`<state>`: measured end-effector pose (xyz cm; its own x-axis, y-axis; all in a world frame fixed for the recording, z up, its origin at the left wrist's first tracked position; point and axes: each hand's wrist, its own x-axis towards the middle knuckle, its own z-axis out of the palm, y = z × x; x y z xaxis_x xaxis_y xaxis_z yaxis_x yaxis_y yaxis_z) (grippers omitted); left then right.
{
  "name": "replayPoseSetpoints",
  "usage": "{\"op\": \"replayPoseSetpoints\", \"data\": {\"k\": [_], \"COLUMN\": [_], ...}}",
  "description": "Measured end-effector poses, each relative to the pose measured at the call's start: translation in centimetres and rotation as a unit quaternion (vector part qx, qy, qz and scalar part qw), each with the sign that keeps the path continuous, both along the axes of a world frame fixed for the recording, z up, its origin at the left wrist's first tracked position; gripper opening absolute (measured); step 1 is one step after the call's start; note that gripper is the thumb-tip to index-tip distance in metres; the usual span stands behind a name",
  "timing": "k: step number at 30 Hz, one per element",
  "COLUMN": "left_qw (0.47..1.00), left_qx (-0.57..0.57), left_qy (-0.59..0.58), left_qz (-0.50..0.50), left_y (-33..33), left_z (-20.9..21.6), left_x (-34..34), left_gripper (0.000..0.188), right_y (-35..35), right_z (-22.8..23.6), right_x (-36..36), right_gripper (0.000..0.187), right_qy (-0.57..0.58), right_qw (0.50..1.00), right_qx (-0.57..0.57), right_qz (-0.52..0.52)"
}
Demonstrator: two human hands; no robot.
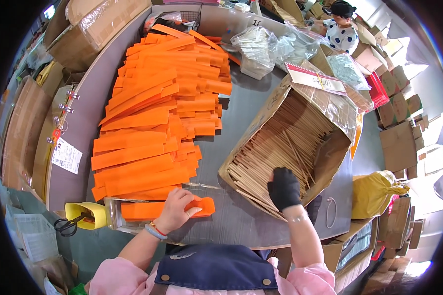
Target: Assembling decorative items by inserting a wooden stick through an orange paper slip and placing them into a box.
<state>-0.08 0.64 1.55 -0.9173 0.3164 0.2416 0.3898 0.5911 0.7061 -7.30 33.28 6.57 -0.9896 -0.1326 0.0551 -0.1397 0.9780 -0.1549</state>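
My left hand (176, 211) is closed at the right end of a small stack of flat orange paper sleeves (138, 210), thumb and fingers pinching there. This stack lies at the table's front edge, partly in a clear holder. My right hand (284, 189), in a black glove, reaches into an open cardboard box (253, 120) at the near edge of its opening. Long thin wooden sticks (275, 157) fill the box, lying side by side with a few askew. The glove's fingertips point down among the sticks and are hidden, so their grip does not show.
Overlapping orange sleeves (138, 142) cover the table's left half. A yellow container (87, 216) with black scissors (66, 227) hangs at the front left corner. Plastic-wrapped bundles (256, 49) stand at the back. A yellow sack (376, 194) is on the right; another person (340, 34) works far right.
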Motion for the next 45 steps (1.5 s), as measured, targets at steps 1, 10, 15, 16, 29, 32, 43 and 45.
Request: {"op": "replayPoseSetpoints", "data": {"k": [1, 10, 15, 16, 29, 32, 43, 45], "left_qw": [1.000, 0.999, 0.999, 1.000, 0.998, 1.000, 0.998, 0.996], "left_qx": [0.010, 0.027, 0.014, 0.013, -0.042, -0.019, 0.048, 0.069], "left_qy": [0.002, 0.021, 0.029, 0.022, 0.029, 0.012, -0.031, -0.031], "left_qz": [0.009, -0.018, 0.008, 0.005, -0.041, -0.021, -0.034, -0.046], "left_y": [-0.1, -0.6, -0.1, -0.2, -0.5, -0.3, -0.7, -0.9], "left_z": [-0.3, -1.4, -0.9, -0.4, -0.3, -0.1, -1.1, -1.5], "left_x": [0.0, -0.2, 0.1, 0.2, -0.2, -0.4, -0.6, -0.7], "left_gripper": [0.025, 0.025, 0.029, 0.031, 0.041, 0.042, 0.018, 0.016], "right_y": [0.1, 10.7, 10.3, 8.9, 0.0, 0.4, 0.0, -0.4], "right_z": [1.6, -3.0, -3.9, -2.8, -2.5, -2.9, 2.5, 2.6], "right_x": [1.1, 31.3, 38.3, 35.6, 7.3, 6.6, 9.6, 10.0], "right_gripper": [0.011, 0.010, 0.027, 0.026, 0.014, 0.013, 0.033, 0.038], "right_qy": [0.027, 0.103, 0.109, 0.111, 0.035, 0.027, -0.035, -0.047], "right_qw": [0.999, 0.939, 0.898, 0.912, 0.998, 0.999, 0.988, 0.978], "right_qx": [-0.028, -0.016, 0.002, -0.048, -0.054, -0.025, -0.122, -0.159], "right_qz": [-0.020, -0.328, -0.426, -0.393, 0.006, 0.002, 0.082, 0.123]}}
